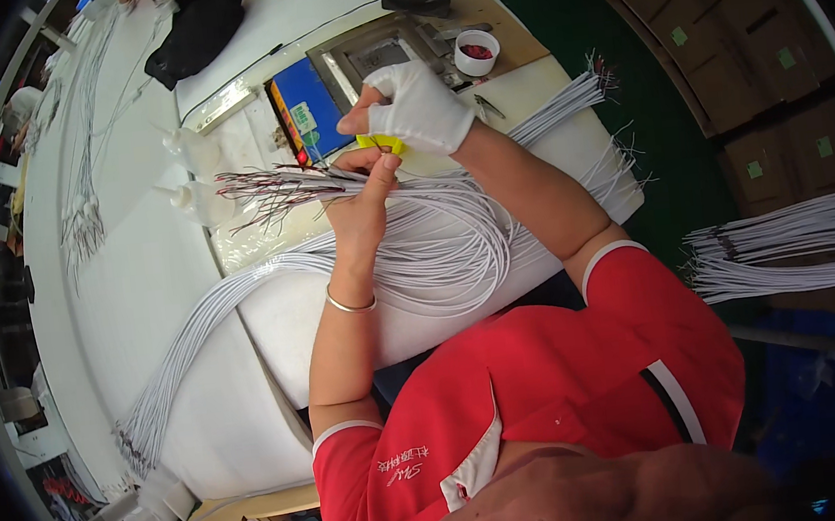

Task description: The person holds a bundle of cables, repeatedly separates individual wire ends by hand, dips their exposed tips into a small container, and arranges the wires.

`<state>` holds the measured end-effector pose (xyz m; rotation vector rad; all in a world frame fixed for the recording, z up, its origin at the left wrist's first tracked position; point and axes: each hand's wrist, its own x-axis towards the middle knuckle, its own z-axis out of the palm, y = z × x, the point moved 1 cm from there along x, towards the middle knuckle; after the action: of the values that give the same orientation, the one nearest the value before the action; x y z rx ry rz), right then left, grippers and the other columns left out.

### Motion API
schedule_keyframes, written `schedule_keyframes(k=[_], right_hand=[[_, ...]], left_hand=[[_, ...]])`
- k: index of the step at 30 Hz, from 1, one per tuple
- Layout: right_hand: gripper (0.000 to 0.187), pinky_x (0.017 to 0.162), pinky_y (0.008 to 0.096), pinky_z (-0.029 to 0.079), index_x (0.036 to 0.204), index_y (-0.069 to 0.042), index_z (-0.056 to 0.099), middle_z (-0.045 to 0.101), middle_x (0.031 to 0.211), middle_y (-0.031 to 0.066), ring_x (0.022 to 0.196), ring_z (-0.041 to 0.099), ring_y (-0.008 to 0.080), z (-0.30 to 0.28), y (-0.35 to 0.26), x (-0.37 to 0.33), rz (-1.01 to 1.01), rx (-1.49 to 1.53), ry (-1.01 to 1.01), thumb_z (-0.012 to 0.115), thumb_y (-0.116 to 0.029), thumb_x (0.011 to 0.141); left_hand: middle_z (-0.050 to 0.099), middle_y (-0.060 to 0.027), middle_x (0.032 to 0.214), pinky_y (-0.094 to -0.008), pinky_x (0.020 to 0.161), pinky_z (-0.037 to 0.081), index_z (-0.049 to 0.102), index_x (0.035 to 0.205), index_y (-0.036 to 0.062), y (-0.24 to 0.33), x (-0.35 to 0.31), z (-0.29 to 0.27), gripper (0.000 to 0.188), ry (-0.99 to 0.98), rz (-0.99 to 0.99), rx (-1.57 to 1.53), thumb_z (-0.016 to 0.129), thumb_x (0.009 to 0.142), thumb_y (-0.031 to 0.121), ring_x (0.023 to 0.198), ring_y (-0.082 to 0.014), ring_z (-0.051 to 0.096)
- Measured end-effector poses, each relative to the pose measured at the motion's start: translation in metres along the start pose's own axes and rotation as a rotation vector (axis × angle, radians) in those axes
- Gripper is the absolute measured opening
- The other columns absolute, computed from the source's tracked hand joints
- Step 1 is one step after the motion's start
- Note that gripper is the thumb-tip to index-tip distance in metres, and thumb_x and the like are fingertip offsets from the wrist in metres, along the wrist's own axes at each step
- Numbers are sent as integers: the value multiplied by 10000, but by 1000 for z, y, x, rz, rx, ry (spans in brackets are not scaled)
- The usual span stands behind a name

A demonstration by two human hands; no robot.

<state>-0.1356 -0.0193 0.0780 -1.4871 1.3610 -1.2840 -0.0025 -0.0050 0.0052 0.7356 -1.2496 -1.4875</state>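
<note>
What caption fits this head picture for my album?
Bare left hand grips a white wire bundle; gloved right hand holds a yellow piece.

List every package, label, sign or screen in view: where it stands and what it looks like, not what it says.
Blue box: on the bench beyond the hands, rectangular, with a pale sticker label and a small red light near its front.
Cardboard boxes: stacked at upper right, brown, each with a small green square label.
White cup: round, near the fan, red bits inside.
No screen seen.
</note>
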Motion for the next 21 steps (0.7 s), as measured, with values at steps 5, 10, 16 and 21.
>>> schedule_keyframes(k=[5, 10, 16, 21], right_hand=[[213, 541, 246, 422, 575, 10, 566, 599, 626, 61, 563, 526, 88, 0, -1, 7, 34, 49, 48, 730, -94, 662], [144, 598, 222, 467, 819, 14, 632, 650, 720, 78, 619, 584, 86, -36, -11, 33, -91, 243, 429, 609, -118, 768], [310, 636, 301, 459, 906, -42, 670, 640, 744, 150, 673, 618, 204, -144, 44, 34, 9, -601, 406, 611, -324, 793], [364, 726, 305, 461, 990, -7, 639, 659, 874, 140, 783, 621, 193, -175, 52, -17, -71, -509, 490, 525, -332, 872]], left_hand=[[585, -46, 723, -196, 536, 433, 568, 824, -2, -3, 4, 3, 171, 23, 44, -24, 704, 764, 82, 577, -85, 526], [591, -48, 715, -206, 560, 435, 565, 805, 9, -9, 3, 0, 150, -13, -9, 55, 697, 763, 67, 581, -89, 525], [610, -84, 798, -195, 606, 423, 552, 842, 16, -17, 16, -9, 82, 54, -97, -362, 619, 821, 59, 613, -98, 519], [604, -81, 812, -204, 606, 430, 551, 847, 24, -20, 19, -21, 58, 35, -88, -441, 601, 835, 50, 608, -85, 513]])
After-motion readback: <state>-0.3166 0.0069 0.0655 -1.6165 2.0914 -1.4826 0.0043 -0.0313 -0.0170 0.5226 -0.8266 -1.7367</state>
